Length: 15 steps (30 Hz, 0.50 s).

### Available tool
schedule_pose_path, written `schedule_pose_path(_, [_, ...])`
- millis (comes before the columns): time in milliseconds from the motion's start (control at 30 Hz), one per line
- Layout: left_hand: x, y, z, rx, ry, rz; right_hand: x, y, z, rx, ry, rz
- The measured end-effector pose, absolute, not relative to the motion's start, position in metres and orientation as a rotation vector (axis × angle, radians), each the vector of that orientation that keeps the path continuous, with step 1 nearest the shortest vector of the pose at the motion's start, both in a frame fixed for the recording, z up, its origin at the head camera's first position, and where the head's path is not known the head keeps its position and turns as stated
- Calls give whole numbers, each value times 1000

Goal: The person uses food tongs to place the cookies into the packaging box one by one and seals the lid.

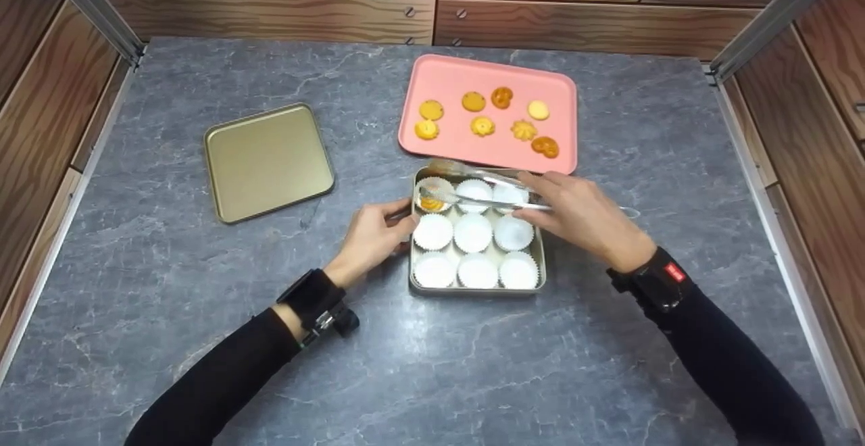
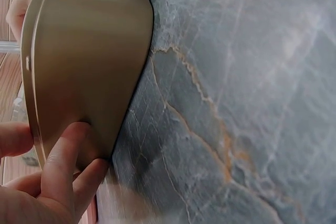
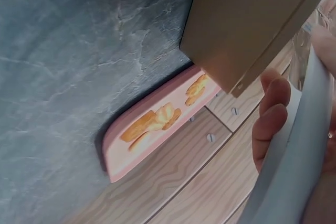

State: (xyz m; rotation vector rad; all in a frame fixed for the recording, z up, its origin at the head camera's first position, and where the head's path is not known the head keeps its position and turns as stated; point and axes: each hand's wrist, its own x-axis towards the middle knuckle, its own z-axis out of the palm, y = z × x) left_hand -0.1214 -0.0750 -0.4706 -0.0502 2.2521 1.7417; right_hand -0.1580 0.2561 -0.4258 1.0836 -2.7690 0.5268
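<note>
A gold rectangular tin [image 1: 478, 290] holds rows of white paper cups [image 1: 473, 233]. My left hand [image 1: 372, 235] grips the tin's left wall, thumb at the rim; in the left wrist view its fingers press the gold side [image 2: 97, 51]. With my right hand [image 1: 582, 215] I hold clear tongs [image 1: 501, 205] over the tin's back row. Their tips are at the back left cup, where a golden cookie [image 1: 431, 204] shows; whether the tips touch it I cannot tell. The right wrist view shows the tongs' pale handle [image 3: 294, 156] close up.
Behind the tin lies a pink tray [image 1: 466, 73] with several cookies [image 1: 482, 126], some round, some flower-shaped, some pretzel-like. A gold lid [image 1: 269, 162] lies at the left on the grey marbled table [image 1: 378, 378]. Wood-patterned panels [image 1: 270, 17] border the table.
</note>
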Motion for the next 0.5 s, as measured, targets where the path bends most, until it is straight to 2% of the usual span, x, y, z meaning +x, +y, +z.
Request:
schedule_pose_path(200, [-122,-77,-471,-84,2080,1843,-150,280,-423,840,-2828,734])
schedule_pose_path(500, [-120,-81,-475,-40,2054,1845,-153,324,-419,475,-2819,707])
